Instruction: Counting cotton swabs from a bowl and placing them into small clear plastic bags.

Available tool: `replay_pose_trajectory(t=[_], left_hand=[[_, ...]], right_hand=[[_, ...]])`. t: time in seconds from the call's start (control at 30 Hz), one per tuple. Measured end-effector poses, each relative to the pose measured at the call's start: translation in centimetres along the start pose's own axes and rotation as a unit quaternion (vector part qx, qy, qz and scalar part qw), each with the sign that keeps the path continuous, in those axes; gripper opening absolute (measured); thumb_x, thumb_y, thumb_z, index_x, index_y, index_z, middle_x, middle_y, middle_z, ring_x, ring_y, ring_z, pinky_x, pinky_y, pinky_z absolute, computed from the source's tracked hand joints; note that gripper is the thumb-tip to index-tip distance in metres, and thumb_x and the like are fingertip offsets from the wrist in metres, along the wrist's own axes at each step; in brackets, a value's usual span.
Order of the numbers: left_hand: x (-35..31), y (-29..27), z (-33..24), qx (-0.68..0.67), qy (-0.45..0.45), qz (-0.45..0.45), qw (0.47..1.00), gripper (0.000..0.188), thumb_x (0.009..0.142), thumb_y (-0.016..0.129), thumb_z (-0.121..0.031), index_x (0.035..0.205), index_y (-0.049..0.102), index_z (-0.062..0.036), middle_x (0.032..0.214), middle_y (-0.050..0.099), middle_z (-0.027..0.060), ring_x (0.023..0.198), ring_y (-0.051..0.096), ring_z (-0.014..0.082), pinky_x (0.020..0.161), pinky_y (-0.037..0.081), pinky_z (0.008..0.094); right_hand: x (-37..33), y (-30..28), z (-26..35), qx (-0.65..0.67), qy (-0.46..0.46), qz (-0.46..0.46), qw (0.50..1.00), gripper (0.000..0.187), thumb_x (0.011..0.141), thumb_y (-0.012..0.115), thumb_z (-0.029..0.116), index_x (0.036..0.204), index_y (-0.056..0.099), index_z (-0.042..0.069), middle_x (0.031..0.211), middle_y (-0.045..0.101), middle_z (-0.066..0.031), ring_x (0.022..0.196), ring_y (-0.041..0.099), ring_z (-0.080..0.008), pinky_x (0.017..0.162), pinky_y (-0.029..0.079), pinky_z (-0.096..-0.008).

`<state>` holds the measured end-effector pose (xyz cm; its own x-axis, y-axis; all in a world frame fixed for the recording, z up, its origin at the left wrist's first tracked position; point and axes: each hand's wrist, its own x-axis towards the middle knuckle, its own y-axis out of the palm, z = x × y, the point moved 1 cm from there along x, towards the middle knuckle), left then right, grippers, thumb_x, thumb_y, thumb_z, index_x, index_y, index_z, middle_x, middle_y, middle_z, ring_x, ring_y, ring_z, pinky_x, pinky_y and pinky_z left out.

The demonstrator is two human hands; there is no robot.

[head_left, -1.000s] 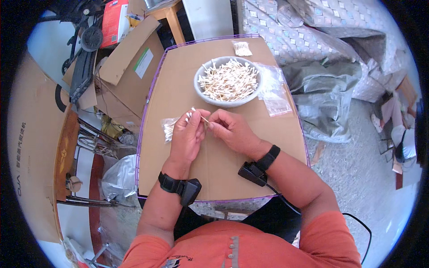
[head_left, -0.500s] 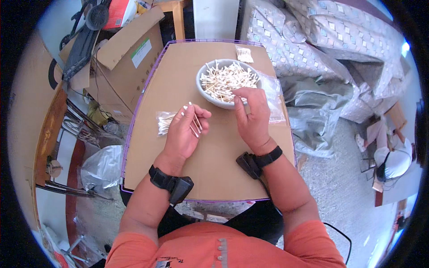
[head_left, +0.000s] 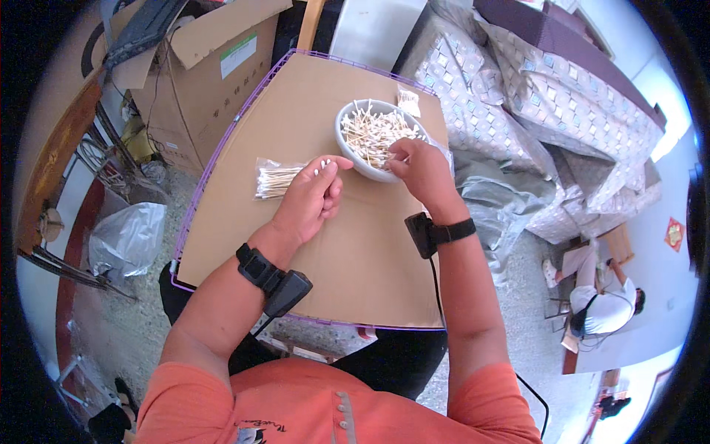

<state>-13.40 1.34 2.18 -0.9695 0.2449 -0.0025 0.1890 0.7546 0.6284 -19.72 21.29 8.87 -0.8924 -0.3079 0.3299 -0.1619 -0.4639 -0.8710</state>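
My left hand [head_left: 307, 198] is closed around a few cotton swabs [head_left: 324, 164], their white tips showing above the thumb. A round grey bowl [head_left: 343, 142] heaped with loose cotton swabs [head_left: 373, 130] stands at the far side of the cardboard top. Over its near right rim, my right hand [head_left: 427, 176] has its thumb and fingers drawn together at the swabs; what they pinch is hidden. Beside my left hand, partly behind it, lies a clear plastic bag of cotton swabs [head_left: 276, 180].
A cardboard sheet [head_left: 347, 251] covers the purple-rimmed table. Behind the bowl lies another small bag of swabs [head_left: 407, 101]. A large carton [head_left: 214, 89] stands at left, plastic-wrapped furniture [head_left: 532, 111] at right. Farther right, another person [head_left: 603, 303] sits, bent forward.
My view has turned and shifted. The left fingers have closed more around the swabs, which stood out from the hand before. My right fingers have drawn together at the bowl's rim.
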Motion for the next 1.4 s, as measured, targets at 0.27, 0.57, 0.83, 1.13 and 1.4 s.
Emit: replay_pose_trajectory(t=[0.27, 0.57, 0.83, 1.13, 1.4], left_hand=[[0.2, -0.5, 0.4, -0.044, -0.016, 0.016, 0.999, 0.024, 0.099, 0.051, -0.03, 0.111, 0.055, -0.0095, 0.068, 0.043, -0.0062, 0.052, 0.035, 0.0015, 0.043, 0.029, 0.0164], [0.1, -0.5, 0.1, -0.036, -0.01, -0.003, 0.999, 0.022, 0.095, 0.058, -0.027, 0.107, 0.058, -0.0089, 0.067, 0.044, -0.0061, 0.049, 0.033, 0.0013, 0.042, 0.027, 0.0161], [0.2, -0.9, -0.2, -0.048, 0.029, -0.007, 0.998, 0.024, 0.097, 0.055, -0.025, 0.111, 0.059, -0.0074, 0.079, 0.057, -0.0045, 0.051, 0.036, 0.0008, 0.043, 0.029, 0.0153], [0.3, -0.7, -0.1, -0.047, 0.023, 0.008, 0.999, 0.022, 0.095, 0.057, -0.023, 0.11, 0.06, -0.0067, 0.084, 0.061, -0.0027, 0.051, 0.038, 0.0008, 0.044, 0.031, 0.0158], [0.2, 0.0, 0.3, 0.094, 0.008, -0.003, 0.996, 0.017, 0.092, 0.062, -0.018, 0.105, 0.06, -0.0069, 0.079, 0.063, -0.0009, 0.049, 0.039, 0.0007, 0.043, 0.032, 0.017]], right_hand=[[0.6, 0.7, 0.1, -0.083, -0.034, 0.003, 0.996, 0.012, 0.08, 0.062, 0.016, 0.085, 0.067, 0.006, 0.082, 0.066, -0.0154, 0.08, 0.064, -0.034, 0.072, 0.05, -0.042], [-1.5, -2.4, 0.8, -0.019, -0.052, -0.129, 0.99, 0.009, 0.083, 0.062, 0.008, 0.089, 0.066, 0.003, 0.083, 0.065, -0.0155, 0.073, 0.064, -0.0293, 0.068, 0.05, -0.0364], [-4.1, 1.2, 3.2, 0.442, 0.019, -0.134, 0.887, 0.006, 0.092, 0.06, 0.007, 0.097, 0.062, 0.002, 0.078, 0.057, 0.0037, 0.07, 0.052, -0.0046, 0.062, 0.043, -0.0196], [-5.9, 3.9, 2.5, 0.517, 0.061, -0.127, 0.844, 0.008, 0.091, 0.062, 0.004, 0.098, 0.062, 0.002, 0.081, 0.059, 0.0016, 0.071, 0.053, -0.0057, 0.064, 0.045, -0.0201], [-6.6, 4.0, 2.2, 0.544, 0.033, -0.113, 0.831, 0.01, 0.09, 0.064, 0.004, 0.1, 0.062, 0.003, 0.085, 0.06, 0.0027, 0.075, 0.054, -0.0053, 0.067, 0.046, -0.0202]])
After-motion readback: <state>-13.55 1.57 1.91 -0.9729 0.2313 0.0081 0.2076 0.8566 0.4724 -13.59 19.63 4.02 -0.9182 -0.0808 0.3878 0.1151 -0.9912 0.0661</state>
